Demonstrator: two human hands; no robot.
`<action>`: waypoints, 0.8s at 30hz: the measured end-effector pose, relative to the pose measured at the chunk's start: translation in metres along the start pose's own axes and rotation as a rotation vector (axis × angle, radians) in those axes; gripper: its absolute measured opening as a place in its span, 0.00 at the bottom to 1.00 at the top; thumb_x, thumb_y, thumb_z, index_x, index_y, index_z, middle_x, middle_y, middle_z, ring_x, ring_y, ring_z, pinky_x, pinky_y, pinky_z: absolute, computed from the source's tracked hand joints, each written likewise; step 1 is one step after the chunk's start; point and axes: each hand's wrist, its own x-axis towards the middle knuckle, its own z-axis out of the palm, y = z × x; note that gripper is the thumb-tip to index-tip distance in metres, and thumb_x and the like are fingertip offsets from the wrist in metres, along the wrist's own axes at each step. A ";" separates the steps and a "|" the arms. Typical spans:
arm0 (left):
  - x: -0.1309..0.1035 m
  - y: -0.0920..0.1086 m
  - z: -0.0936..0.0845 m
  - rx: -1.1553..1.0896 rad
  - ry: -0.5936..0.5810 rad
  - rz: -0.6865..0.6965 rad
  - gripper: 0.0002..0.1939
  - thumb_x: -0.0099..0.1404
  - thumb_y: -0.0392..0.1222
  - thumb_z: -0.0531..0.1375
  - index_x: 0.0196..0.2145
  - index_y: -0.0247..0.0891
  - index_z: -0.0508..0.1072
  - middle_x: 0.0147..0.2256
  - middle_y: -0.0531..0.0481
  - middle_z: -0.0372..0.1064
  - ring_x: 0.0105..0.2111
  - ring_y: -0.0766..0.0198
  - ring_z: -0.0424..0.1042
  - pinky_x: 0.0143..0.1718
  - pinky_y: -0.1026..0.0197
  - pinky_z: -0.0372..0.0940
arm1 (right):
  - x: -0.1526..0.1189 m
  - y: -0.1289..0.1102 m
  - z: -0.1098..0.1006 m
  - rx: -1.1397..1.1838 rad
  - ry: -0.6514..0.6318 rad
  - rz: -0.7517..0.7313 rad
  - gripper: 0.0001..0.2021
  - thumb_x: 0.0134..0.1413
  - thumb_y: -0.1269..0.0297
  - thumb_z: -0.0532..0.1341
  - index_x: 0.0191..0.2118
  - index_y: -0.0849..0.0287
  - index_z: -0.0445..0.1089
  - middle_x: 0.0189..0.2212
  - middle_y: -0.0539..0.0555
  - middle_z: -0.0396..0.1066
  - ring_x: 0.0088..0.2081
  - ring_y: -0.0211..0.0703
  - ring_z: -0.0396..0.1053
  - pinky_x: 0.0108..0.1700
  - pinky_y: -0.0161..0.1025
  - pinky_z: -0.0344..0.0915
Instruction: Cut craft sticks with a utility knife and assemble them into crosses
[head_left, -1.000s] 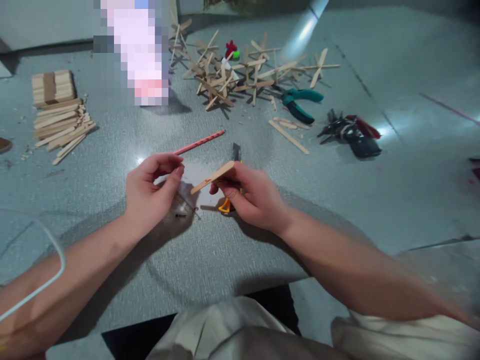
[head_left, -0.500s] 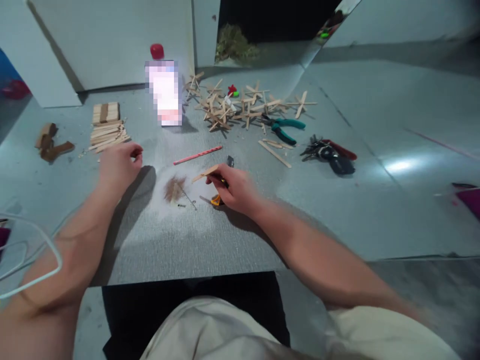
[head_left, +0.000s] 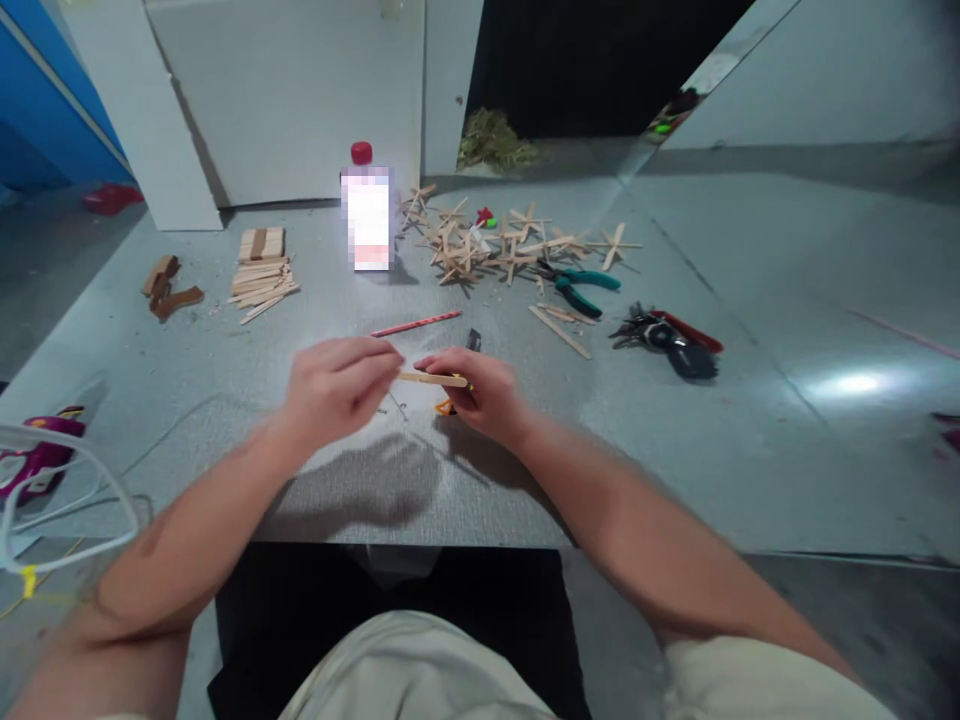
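A flat wooden craft stick [head_left: 436,379] lies level in front of my fingers. My right hand [head_left: 484,385] is closed on it near its right end. My left hand [head_left: 349,385] is closed in a pinch at the stick's left end, with its fingertips partly hiding that end. Below my right hand lies a yellow-orange tool [head_left: 445,407], mostly covered, and a black piece [head_left: 474,340] shows just behind the fingers. Beyond my hands a red pencil [head_left: 416,323] rests on the grey tabletop [head_left: 352,500].
At the back left stand a banded stick bundle [head_left: 262,243] and loose sticks [head_left: 262,282]. Crossed-stick pieces [head_left: 510,250] cover the back middle. Green-handled pliers [head_left: 581,284], keys [head_left: 667,340], brown strips [head_left: 169,292], a blurred-out red-capped object [head_left: 361,153] and a purple glue gun [head_left: 45,455] surround the work.
My left hand has moved right from beside the loose sticks to the craft stick. The stick in my right hand has turned nearly level. The view has shifted left.
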 end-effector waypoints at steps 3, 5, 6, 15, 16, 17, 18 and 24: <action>0.006 0.015 0.019 -0.159 0.086 0.081 0.09 0.72 0.36 0.63 0.49 0.43 0.79 0.45 0.47 0.83 0.42 0.62 0.82 0.45 0.59 0.75 | 0.000 0.001 -0.001 0.000 0.010 0.000 0.18 0.63 0.78 0.58 0.52 0.49 0.72 0.48 0.54 0.82 0.49 0.44 0.81 0.52 0.45 0.77; 0.001 0.011 0.029 -0.379 0.087 -0.083 0.09 0.68 0.39 0.68 0.47 0.44 0.81 0.46 0.46 0.82 0.44 0.61 0.82 0.48 0.57 0.75 | 0.000 0.001 0.000 0.000 0.001 -0.005 0.18 0.63 0.78 0.58 0.52 0.49 0.72 0.48 0.54 0.82 0.49 0.45 0.81 0.52 0.45 0.77; -0.003 0.009 0.033 -0.484 0.074 -0.175 0.09 0.67 0.40 0.70 0.46 0.44 0.82 0.46 0.46 0.83 0.44 0.60 0.81 0.48 0.57 0.75 | -0.001 0.001 0.000 0.001 -0.007 -0.007 0.19 0.62 0.78 0.59 0.52 0.49 0.72 0.48 0.53 0.82 0.48 0.45 0.81 0.51 0.45 0.77; -0.021 0.015 0.043 -1.014 0.027 -0.783 0.05 0.60 0.43 0.75 0.35 0.45 0.85 0.33 0.51 0.81 0.33 0.63 0.78 0.39 0.59 0.74 | 0.001 0.002 0.004 -0.090 -0.130 0.020 0.11 0.69 0.73 0.54 0.47 0.50 0.70 0.38 0.53 0.79 0.41 0.45 0.77 0.44 0.45 0.75; -0.023 0.015 0.045 -1.082 0.028 -0.848 0.06 0.59 0.44 0.75 0.34 0.44 0.85 0.32 0.51 0.80 0.31 0.64 0.78 0.37 0.59 0.73 | 0.002 0.002 0.003 -0.106 -0.147 0.022 0.10 0.70 0.72 0.54 0.47 0.51 0.70 0.37 0.53 0.78 0.39 0.45 0.76 0.43 0.44 0.74; -0.024 0.015 0.048 -1.149 0.030 -0.907 0.08 0.58 0.46 0.76 0.33 0.44 0.85 0.31 0.51 0.80 0.29 0.64 0.77 0.35 0.59 0.73 | 0.003 0.002 0.003 -0.118 -0.166 0.024 0.10 0.70 0.72 0.54 0.46 0.51 0.69 0.37 0.53 0.77 0.38 0.45 0.75 0.42 0.44 0.73; -0.026 0.014 0.051 -1.209 0.034 -0.960 0.10 0.57 0.48 0.76 0.33 0.43 0.84 0.30 0.52 0.80 0.28 0.65 0.77 0.35 0.59 0.74 | 0.004 0.001 0.002 -0.128 -0.185 0.027 0.09 0.70 0.72 0.54 0.47 0.51 0.69 0.37 0.53 0.76 0.38 0.46 0.75 0.41 0.44 0.73; -0.026 0.014 0.053 -1.411 0.114 -1.148 0.11 0.53 0.44 0.79 0.31 0.43 0.82 0.30 0.54 0.79 0.29 0.68 0.77 0.37 0.61 0.75 | 0.010 0.003 0.000 -0.194 -0.272 0.044 0.13 0.69 0.72 0.55 0.53 0.51 0.68 0.43 0.58 0.77 0.43 0.52 0.74 0.48 0.49 0.72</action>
